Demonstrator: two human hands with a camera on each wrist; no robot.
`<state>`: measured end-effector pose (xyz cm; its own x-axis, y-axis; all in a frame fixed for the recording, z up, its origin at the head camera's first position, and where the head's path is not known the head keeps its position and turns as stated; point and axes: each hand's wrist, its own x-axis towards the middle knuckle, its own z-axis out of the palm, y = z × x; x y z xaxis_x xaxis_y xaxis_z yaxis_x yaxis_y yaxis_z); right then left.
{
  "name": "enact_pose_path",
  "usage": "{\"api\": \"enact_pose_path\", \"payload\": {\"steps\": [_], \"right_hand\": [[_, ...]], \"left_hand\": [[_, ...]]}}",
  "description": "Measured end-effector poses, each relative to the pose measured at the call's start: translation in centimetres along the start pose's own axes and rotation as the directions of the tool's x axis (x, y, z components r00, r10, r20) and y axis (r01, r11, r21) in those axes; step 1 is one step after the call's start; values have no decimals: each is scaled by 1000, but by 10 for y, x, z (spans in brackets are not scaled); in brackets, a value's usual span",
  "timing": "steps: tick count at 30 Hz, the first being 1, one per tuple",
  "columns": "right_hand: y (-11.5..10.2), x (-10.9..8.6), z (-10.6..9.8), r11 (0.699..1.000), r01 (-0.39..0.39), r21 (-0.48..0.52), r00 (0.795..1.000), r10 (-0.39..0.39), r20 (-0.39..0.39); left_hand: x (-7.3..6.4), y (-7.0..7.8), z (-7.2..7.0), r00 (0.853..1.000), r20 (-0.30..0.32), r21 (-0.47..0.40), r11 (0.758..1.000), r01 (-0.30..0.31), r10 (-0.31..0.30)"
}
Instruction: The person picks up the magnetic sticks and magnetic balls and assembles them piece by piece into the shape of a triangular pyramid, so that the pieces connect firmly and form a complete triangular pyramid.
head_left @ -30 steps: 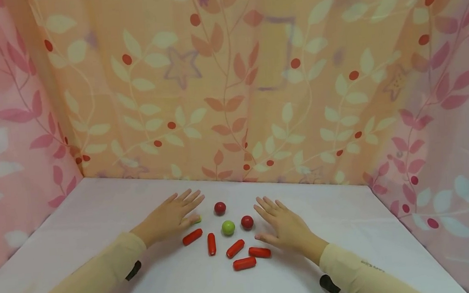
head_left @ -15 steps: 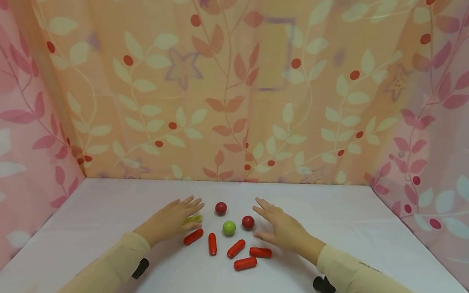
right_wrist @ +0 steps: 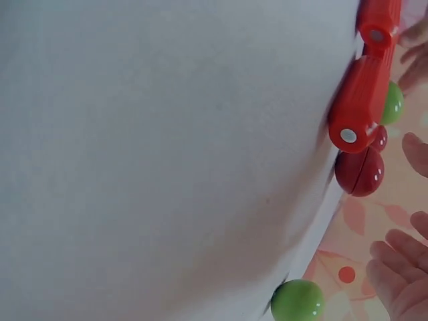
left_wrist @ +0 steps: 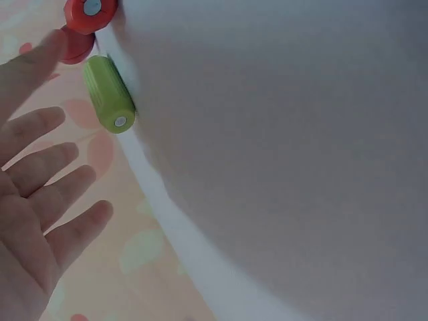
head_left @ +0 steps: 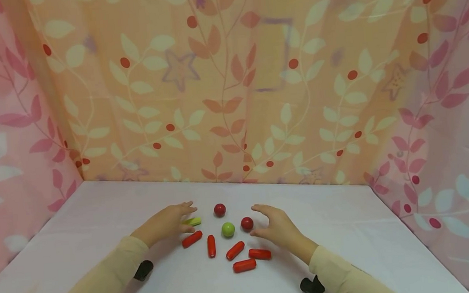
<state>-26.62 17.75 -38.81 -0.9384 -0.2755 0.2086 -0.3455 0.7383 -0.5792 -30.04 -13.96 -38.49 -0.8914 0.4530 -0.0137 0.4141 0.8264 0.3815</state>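
Note:
My left hand (head_left: 167, 224) hovers with parted fingers by a light green ribbed stick (head_left: 193, 221), holding nothing. In the left wrist view its fingers (left_wrist: 57, 194) spread beside that green stick (left_wrist: 108, 97). My right hand (head_left: 281, 228) curves loosely, thumb and fingers apart, just right of a dark red ball (head_left: 247, 224). Another green ball (right_wrist: 297, 302) shows low in the right wrist view, hidden behind the hand from the head. A second red ball (head_left: 219, 209) and a bright green ball (head_left: 228, 229) lie between the hands.
Several red sticks lie on the white tabletop (head_left: 180, 291), one red stick (head_left: 192, 239) near the left thumb and another red stick (head_left: 259, 254) below the right hand. A patterned curtain (head_left: 219, 73) stands behind, with pink cloth at both sides. Black wrist cameras hang under the sleeves.
Both hands have lowered, and their fingers have bent from flat to loosely curved. More of the green stick shows under my left hand. The balls and sticks stay where they were.

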Motion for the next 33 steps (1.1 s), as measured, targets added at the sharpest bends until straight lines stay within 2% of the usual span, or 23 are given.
{"api": "enact_pose_path", "payload": {"steps": [6, 8, 13, 16, 20, 26, 30, 33], "right_hand": [[3, 3, 0, 993, -75, 95, 997, 78, -28], [4, 4, 0, 984, -95, 152, 995, 100, -29], [5, 6, 1, 941, -176, 290, 982, 190, -20], [6, 6, 1, 928, -198, 316, 975, 219, -32], [7, 8, 1, 922, -196, 334, 973, 226, -54], [8, 10, -1, 900, -220, 376, 964, 260, -59], [7, 12, 0, 870, -256, 422, 953, 300, -40], [6, 13, 2, 859, -266, 437, 951, 307, -26]], "left_hand": [[2, 1, -1, 990, -3, -97, 985, 142, -143], [4, 0, -1, 985, -16, -137, 977, 166, -170], [8, -6, -1, 984, -57, -220, 964, 152, -168], [7, -10, -2, 982, -71, -266, 952, 153, -177], [7, -14, -2, 971, -72, -315, 929, 193, -226], [8, -16, 0, 952, -21, -418, 868, 268, -305], [8, -14, 0, 938, 13, -459, 831, 313, -346], [8, -12, 0, 940, 21, -472, 826, 309, -340]]}}
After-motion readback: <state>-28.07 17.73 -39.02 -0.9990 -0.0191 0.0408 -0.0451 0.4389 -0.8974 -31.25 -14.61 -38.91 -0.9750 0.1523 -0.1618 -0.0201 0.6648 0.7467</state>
